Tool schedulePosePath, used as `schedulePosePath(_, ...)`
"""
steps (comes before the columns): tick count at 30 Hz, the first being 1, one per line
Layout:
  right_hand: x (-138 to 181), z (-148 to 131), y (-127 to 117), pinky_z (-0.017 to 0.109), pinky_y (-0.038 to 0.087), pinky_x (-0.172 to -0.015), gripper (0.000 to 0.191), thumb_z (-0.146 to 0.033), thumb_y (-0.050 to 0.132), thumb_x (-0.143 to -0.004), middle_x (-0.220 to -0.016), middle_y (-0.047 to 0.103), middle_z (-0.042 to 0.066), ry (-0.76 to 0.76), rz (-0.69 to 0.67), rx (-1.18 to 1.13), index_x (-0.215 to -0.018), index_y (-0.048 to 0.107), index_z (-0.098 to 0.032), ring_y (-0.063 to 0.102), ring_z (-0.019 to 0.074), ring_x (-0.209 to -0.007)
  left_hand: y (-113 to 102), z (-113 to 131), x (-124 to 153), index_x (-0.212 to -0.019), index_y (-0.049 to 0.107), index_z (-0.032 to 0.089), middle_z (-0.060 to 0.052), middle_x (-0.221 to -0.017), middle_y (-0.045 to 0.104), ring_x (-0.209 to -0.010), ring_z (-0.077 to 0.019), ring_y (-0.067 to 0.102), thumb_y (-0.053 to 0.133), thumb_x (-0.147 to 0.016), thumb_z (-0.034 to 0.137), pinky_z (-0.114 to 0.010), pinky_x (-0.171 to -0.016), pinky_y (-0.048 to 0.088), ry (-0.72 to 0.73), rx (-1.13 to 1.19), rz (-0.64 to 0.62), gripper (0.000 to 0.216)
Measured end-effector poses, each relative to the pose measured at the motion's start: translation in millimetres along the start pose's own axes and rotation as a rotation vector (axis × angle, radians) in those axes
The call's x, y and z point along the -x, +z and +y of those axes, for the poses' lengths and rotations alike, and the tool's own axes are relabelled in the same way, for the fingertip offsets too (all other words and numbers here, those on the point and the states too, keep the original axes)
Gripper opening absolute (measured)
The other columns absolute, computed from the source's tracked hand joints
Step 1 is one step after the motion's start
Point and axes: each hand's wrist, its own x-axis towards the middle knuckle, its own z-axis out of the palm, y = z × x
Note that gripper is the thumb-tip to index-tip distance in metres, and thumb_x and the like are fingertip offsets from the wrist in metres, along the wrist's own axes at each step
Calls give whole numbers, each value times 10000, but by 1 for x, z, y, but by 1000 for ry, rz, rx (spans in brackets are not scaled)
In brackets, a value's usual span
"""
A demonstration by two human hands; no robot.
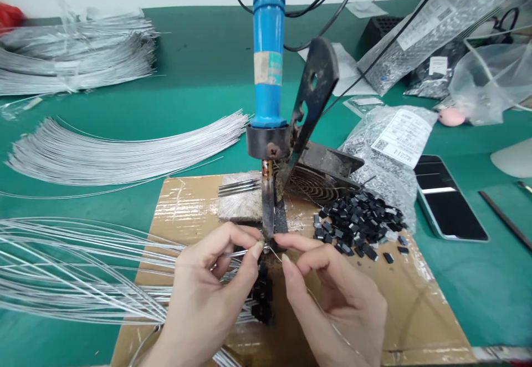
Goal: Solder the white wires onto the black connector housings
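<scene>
My left hand [208, 295] pinches thin white wires [236, 254] between thumb and forefinger, their ends held at the tip of a soldering iron [268, 200]. The iron has a blue handle [269, 51] and stands upright in a dark metal holder [291, 139]. My right hand [332, 295] pinches a thin strand of solder wire [275, 254] and touches it to the same tip. A row of small black parts [261, 295] hangs on the wires below my left fingers. Both hands rest over a cardboard sheet [415, 311].
A heap of small black parts [359, 225] lies right of the iron. Bundles of white wires [124, 151] spread across the green table [187, 78] at left. Plastic bags with labels [399, 139], a phone [446, 198] and black cables [324, 1] sit at right and behind.
</scene>
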Motion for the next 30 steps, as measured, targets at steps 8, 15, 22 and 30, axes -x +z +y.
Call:
schedulePosePath(8, 0, -1, -3, 167, 582, -823, 204, -129, 714, -920, -1118, 833, -11, -19, -8, 32, -769, 628, -237, 817, 136, -973, -2, 0, 2, -789, 730, 232, 1, -840, 788, -738, -140, 729, 690, -913, 178, -174, -573, 515, 10, -31, -7, 141)
schedulePosePath(15, 1, -1, 1, 170, 583, -801, 204, -152, 693, -930, -1085, 841, 5, -45, 26, 52, -757, 620, -232, 817, 129, -927, -2, 0, 0, -793, 731, 232, 2, -863, 792, -749, -136, 722, 693, -917, 176, -169, -561, 500, -1, -29, -17, 142)
schedulePosePath(22, -1, 1, 2, 192, 608, -776, 197, -142, 700, -909, -1034, 847, 23, -110, 42, 104, -752, 624, -234, 821, 143, -872, -3, -2, 0, -803, 728, 227, 6, -839, 786, -742, -145, 725, 686, -918, 159, -190, -594, 527, -18, -46, -41, 140)
schedulePosePath(30, 0, 0, 2, 190, 638, -801, 173, -125, 703, -888, -1033, 847, -9, -161, 55, 177, -770, 650, -240, 790, 107, -739, -1, -1, 2, -793, 724, 233, -2, -862, 777, -833, -173, 765, 679, -928, 184, -210, -689, 576, -9, -58, -12, 150)
